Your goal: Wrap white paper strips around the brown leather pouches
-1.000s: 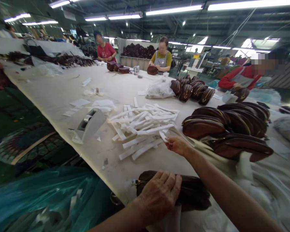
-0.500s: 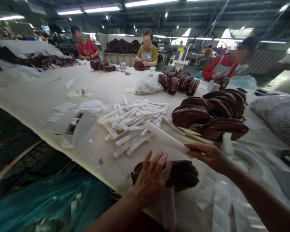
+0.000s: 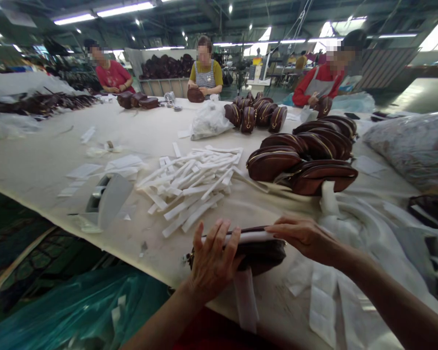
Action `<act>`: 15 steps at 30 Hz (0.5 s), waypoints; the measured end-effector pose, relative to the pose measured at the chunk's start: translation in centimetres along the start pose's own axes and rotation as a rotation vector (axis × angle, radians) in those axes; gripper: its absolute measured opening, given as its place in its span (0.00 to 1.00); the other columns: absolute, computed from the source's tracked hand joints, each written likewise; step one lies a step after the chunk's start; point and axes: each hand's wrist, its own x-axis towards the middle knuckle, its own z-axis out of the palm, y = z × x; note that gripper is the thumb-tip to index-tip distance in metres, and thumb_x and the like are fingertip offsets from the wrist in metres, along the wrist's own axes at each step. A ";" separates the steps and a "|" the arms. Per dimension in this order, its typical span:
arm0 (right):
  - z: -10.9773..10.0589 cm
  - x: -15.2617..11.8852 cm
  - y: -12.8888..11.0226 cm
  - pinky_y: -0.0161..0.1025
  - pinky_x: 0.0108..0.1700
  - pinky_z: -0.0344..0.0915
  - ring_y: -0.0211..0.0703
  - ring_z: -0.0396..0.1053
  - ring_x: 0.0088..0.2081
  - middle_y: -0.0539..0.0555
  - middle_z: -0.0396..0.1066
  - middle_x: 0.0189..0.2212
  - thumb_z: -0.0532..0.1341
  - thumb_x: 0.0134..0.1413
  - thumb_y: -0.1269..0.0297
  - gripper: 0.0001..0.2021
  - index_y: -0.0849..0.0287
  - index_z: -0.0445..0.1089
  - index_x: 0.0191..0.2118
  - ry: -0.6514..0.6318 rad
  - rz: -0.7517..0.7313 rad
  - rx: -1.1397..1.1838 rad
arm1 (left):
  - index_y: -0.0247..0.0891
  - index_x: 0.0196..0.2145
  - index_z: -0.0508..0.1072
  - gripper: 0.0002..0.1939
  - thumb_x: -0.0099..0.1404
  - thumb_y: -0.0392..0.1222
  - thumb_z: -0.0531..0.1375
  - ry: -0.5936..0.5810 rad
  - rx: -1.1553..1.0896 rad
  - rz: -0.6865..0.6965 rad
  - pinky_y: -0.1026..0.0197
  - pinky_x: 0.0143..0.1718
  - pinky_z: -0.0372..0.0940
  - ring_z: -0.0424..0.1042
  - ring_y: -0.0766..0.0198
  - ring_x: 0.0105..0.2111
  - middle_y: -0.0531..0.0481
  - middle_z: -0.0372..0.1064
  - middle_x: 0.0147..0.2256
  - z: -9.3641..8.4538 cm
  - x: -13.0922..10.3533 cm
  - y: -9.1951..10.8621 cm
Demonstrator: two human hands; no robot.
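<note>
Both forearms (image 3: 387, 294) are bare, and dark red clothing (image 3: 211, 334) shows low between them.

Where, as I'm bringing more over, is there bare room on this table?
Widest is the left stretch of the table, between the dark strips and the white sheets. A smaller patch lies between the white strip pile, the stacked pouches and the pouch under the left hand. The right side looks crowded: a clear bag and white material.

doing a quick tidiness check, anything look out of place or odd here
Mostly untidiness: the white strips lie in a crisscrossed heap, and a separate strip juts from the near side of the closest bag. No damage is evident.
</note>
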 end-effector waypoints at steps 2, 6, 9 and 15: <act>0.4 -0.5 -0.1 0.35 0.35 0.66 0.39 0.70 0.33 0.56 0.74 0.33 0.49 0.60 0.66 0.16 0.54 0.74 0.46 0.039 -0.053 -0.097 | 0.31 0.48 0.68 0.17 0.65 0.43 0.57 -0.028 -0.018 0.029 0.48 0.56 0.53 0.68 0.53 0.47 0.38 0.70 0.45 0.0 0.1 -0.1; 1.5 -1.2 -0.1 0.35 0.34 0.65 0.39 0.69 0.32 0.55 0.74 0.32 0.49 0.61 0.71 0.16 0.56 0.73 0.45 0.104 -0.144 -0.268 | 0.28 0.47 0.69 0.15 0.65 0.41 0.57 -0.071 -0.017 0.099 0.47 0.52 0.59 0.67 0.51 0.48 0.37 0.70 0.45 0.3 -0.3 -0.4; 2.2 -1.5 -0.3 0.36 0.33 0.64 0.39 0.68 0.31 0.56 0.73 0.31 0.48 0.61 0.73 0.16 0.58 0.72 0.45 0.152 -0.198 -0.347 | 0.26 0.48 0.67 0.16 0.66 0.39 0.56 -0.082 0.013 0.177 0.47 0.50 0.61 0.66 0.48 0.51 0.33 0.68 0.48 0.6 -1.0 -0.6; 3.7 -1.1 -1.6 0.53 0.51 0.62 0.53 0.64 0.49 0.66 0.67 0.48 0.55 0.59 0.64 0.15 0.65 0.68 0.48 0.227 -0.196 -0.480 | 0.24 0.50 0.66 0.16 0.66 0.36 0.56 -0.079 0.027 0.233 0.47 0.47 0.64 0.67 0.47 0.50 0.31 0.67 0.49 0.8 -2.0 -1.0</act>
